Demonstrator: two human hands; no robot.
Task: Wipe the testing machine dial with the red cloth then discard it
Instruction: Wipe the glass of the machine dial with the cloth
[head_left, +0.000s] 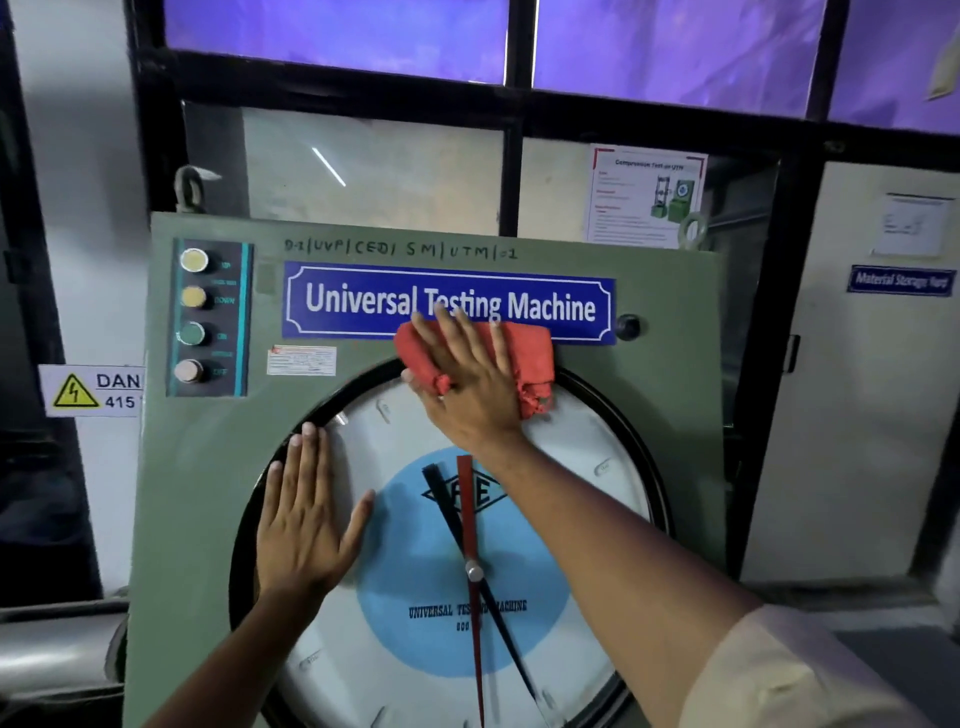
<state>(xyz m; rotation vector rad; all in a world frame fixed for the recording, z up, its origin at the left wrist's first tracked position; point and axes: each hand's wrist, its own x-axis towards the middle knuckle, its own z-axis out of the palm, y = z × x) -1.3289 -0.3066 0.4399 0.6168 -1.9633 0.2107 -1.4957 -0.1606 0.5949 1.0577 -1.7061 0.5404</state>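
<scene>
Here the testing machine (171, 467) fills the view, its round dial (452, 613) set into the green front. The dial's top rim is overlapped by the red cloth (524, 358), whose long axis runs sideways. The cloth is pressed flat under the right hand (462, 379), fingers spread, not clenched. Nearly all the glass lies below that hand, so a downward sweep is judged next. The left hand (306, 525) is laid open on the dial's left edge.

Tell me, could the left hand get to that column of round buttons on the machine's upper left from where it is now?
Probably yes. The left hand lies flat and empty on the dial glass, and only bare green panel lies between it and the buttons. The right hand and red cloth are off to the other side.
</scene>
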